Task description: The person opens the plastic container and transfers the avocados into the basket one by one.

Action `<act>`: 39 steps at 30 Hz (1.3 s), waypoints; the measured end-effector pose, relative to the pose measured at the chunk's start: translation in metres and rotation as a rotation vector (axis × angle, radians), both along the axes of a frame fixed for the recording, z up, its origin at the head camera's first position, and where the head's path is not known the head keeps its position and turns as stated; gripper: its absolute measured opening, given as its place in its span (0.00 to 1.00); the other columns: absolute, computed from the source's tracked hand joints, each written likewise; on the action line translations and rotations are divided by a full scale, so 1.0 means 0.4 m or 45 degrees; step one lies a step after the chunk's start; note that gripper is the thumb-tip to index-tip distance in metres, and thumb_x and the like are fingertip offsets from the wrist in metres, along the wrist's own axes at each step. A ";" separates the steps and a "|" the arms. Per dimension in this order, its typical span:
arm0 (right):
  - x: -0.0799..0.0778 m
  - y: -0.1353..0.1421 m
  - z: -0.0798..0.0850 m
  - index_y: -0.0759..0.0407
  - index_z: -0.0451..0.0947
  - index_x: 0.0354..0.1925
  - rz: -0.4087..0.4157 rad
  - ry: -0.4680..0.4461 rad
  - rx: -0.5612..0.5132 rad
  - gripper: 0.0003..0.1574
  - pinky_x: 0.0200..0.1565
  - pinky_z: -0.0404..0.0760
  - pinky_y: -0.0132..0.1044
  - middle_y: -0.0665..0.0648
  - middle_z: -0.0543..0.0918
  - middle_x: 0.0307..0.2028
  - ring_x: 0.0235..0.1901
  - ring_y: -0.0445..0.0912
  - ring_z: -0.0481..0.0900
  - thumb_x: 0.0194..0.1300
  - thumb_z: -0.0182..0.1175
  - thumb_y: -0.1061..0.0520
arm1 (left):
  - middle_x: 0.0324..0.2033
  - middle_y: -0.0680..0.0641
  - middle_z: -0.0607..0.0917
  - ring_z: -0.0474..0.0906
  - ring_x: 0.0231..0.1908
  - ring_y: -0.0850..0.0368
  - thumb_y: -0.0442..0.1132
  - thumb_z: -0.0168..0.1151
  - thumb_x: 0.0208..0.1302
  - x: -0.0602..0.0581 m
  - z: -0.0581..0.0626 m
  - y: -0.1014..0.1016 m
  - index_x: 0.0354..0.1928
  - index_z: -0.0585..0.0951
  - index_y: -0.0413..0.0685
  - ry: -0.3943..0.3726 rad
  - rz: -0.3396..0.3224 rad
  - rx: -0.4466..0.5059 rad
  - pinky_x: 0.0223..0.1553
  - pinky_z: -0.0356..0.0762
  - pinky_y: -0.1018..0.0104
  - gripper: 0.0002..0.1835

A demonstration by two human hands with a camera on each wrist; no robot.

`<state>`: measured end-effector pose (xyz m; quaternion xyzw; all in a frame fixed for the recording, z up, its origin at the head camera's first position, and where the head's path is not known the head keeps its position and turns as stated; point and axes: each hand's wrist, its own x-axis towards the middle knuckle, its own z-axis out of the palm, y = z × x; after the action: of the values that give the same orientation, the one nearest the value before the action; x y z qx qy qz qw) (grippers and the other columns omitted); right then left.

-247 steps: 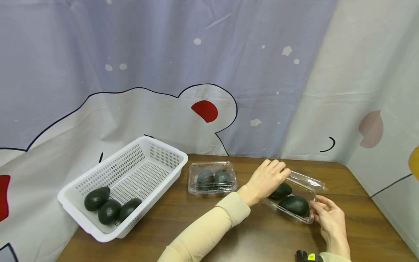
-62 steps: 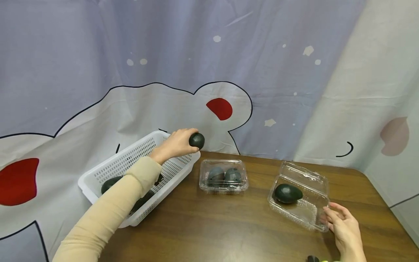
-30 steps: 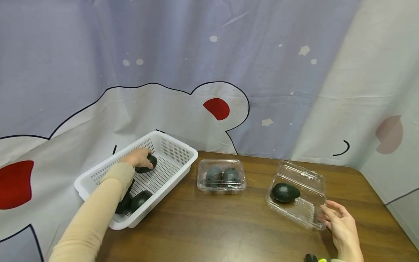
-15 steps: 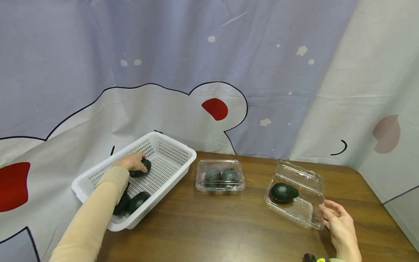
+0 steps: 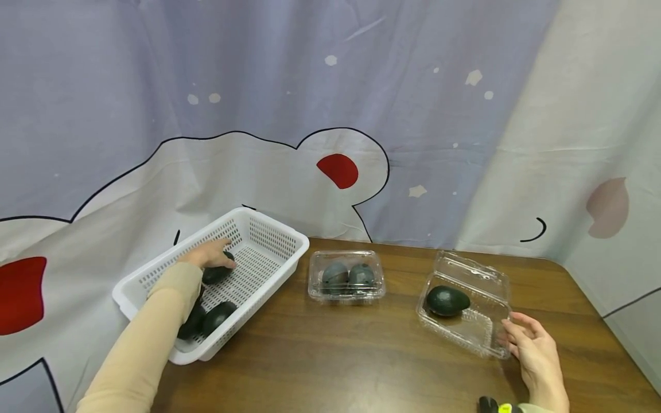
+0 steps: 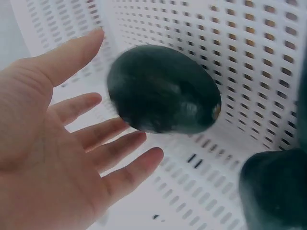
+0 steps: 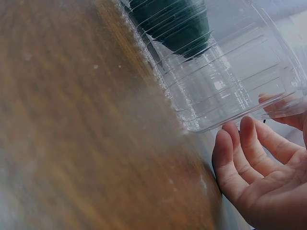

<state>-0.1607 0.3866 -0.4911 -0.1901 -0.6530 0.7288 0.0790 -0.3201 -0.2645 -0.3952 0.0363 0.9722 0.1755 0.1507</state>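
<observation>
In the white slotted basket (image 5: 255,265), my left hand (image 5: 209,254) is beside a dark green avocado (image 6: 163,91). Its fingers are spread and relaxed, with a gap between thumb and fruit in the left wrist view; fingertips lie close to the avocado's underside. More avocados (image 5: 219,317) lie nearer the basket's front end, partly behind my sleeve. At right, my right hand (image 5: 539,355) pinches the corner of a clear plastic clamshell (image 5: 480,328), thumb and fingers on either side of its wall. The clamshell's lid is raised, and a single avocado (image 5: 447,301) lies inside.
A closed clear clamshell (image 5: 347,297) with two avocados stands between basket and open clamshell. The wooden table (image 5: 330,355) ends against a patterned curtain (image 5: 248,166) at the back. A black device with a yellow-green mark (image 5: 488,405) sits by my right wrist.
My left hand has carried one avocado from the open clamshell to the basket and let it go. Two avocados were in that clamshell earlier. My right hand stays at its corner.
</observation>
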 end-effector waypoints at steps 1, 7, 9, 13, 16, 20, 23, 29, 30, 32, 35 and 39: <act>0.000 0.000 0.000 0.49 0.71 0.50 -0.002 -0.005 0.009 0.16 0.30 0.80 0.29 0.43 0.82 0.29 0.27 0.39 0.83 0.66 0.64 0.57 | 0.66 0.24 0.61 0.57 0.65 0.27 0.43 0.66 0.62 -0.002 0.004 0.002 0.71 0.56 0.27 0.009 -0.006 0.010 0.63 0.58 0.36 0.44; -0.004 -0.003 0.003 0.52 0.68 0.52 -0.017 -0.035 0.048 0.19 0.29 0.80 0.29 0.43 0.82 0.29 0.26 0.39 0.82 0.67 0.63 0.56 | 0.67 0.25 0.61 0.57 0.66 0.28 0.44 0.64 0.64 -0.009 0.045 0.039 0.70 0.56 0.26 0.099 -0.097 0.038 0.65 0.56 0.38 0.42; -0.004 -0.003 0.002 0.52 0.68 0.52 -0.014 -0.031 0.048 0.19 0.29 0.79 0.29 0.43 0.82 0.29 0.26 0.39 0.82 0.67 0.63 0.56 | 0.67 0.25 0.61 0.57 0.66 0.28 0.44 0.63 0.65 -0.012 0.059 0.060 0.70 0.56 0.26 0.145 -0.136 0.034 0.65 0.55 0.38 0.42; -0.002 0.001 -0.002 0.50 0.71 0.50 -0.001 0.020 -0.001 0.16 0.31 0.81 0.29 0.44 0.83 0.29 0.27 0.39 0.82 0.66 0.64 0.59 | 0.66 0.27 0.64 0.58 0.66 0.30 0.44 0.62 0.66 -0.014 0.086 0.116 0.70 0.59 0.29 0.271 -0.208 0.035 0.66 0.55 0.41 0.39; -0.002 0.002 -0.005 0.48 0.73 0.48 0.006 0.059 -0.039 0.15 0.32 0.82 0.30 0.44 0.83 0.30 0.28 0.38 0.82 0.66 0.64 0.61 | 0.66 0.29 0.65 0.60 0.66 0.32 0.45 0.61 0.67 -0.006 0.108 0.168 0.70 0.62 0.32 0.354 -0.241 0.029 0.66 0.56 0.41 0.36; -0.003 0.002 -0.005 0.47 0.74 0.46 -0.003 0.080 -0.050 0.14 0.31 0.82 0.30 0.45 0.83 0.29 0.27 0.38 0.82 0.66 0.63 0.62 | 0.67 0.33 0.66 0.61 0.66 0.35 0.46 0.61 0.66 0.013 0.132 0.250 0.70 0.66 0.38 0.423 -0.244 -0.004 0.64 0.59 0.40 0.34; -0.001 0.002 -0.004 0.48 0.74 0.47 0.002 0.063 -0.036 0.14 0.32 0.82 0.30 0.44 0.82 0.30 0.28 0.38 0.82 0.66 0.63 0.61 | 0.67 0.36 0.67 0.63 0.66 0.37 0.47 0.62 0.66 0.028 0.143 0.311 0.70 0.67 0.42 0.455 -0.245 -0.024 0.61 0.63 0.38 0.33; 0.000 0.004 0.000 0.50 0.71 0.50 0.017 0.018 -0.005 0.17 0.33 0.82 0.30 0.44 0.81 0.31 0.29 0.38 0.81 0.66 0.64 0.59 | 0.65 0.42 0.70 0.68 0.63 0.41 0.49 0.63 0.66 0.048 0.139 0.418 0.69 0.70 0.48 0.509 -0.300 -0.035 0.58 0.69 0.43 0.31; 0.000 0.004 0.001 0.50 0.71 0.50 0.017 0.018 -0.006 0.17 0.33 0.82 0.30 0.44 0.81 0.31 0.29 0.38 0.82 0.66 0.64 0.59 | 0.65 0.42 0.71 0.69 0.62 0.42 0.49 0.62 0.67 0.051 0.137 0.435 0.69 0.70 0.48 0.514 -0.316 -0.041 0.57 0.69 0.44 0.31; 0.001 0.003 0.001 0.50 0.71 0.50 0.015 0.016 0.000 0.17 0.33 0.81 0.29 0.43 0.81 0.31 0.29 0.38 0.82 0.66 0.64 0.59 | 0.64 0.43 0.72 0.71 0.61 0.42 0.49 0.63 0.67 0.058 0.130 0.470 0.69 0.70 0.49 0.531 -0.354 -0.048 0.57 0.71 0.45 0.31; 0.002 0.001 0.002 0.50 0.72 0.50 0.016 0.031 -0.008 0.16 0.33 0.81 0.29 0.43 0.81 0.31 0.29 0.38 0.82 0.66 0.64 0.59 | 0.63 0.44 0.73 0.72 0.59 0.44 0.49 0.63 0.67 0.069 0.120 0.522 0.68 0.71 0.50 0.564 -0.410 -0.063 0.55 0.73 0.47 0.29; 0.002 -0.001 0.003 0.50 0.73 0.49 0.012 0.059 -0.028 0.15 0.33 0.82 0.29 0.44 0.82 0.31 0.29 0.38 0.81 0.66 0.64 0.61 | 0.62 0.48 0.75 0.74 0.58 0.47 0.50 0.62 0.67 0.081 0.103 0.586 0.67 0.73 0.53 0.634 -0.474 -0.067 0.50 0.76 0.48 0.28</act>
<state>-0.1600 0.3861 -0.4901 -0.1710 -0.6439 0.7405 0.0884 -0.2878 -0.0300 -0.3540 0.2519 0.9600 0.1054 -0.0617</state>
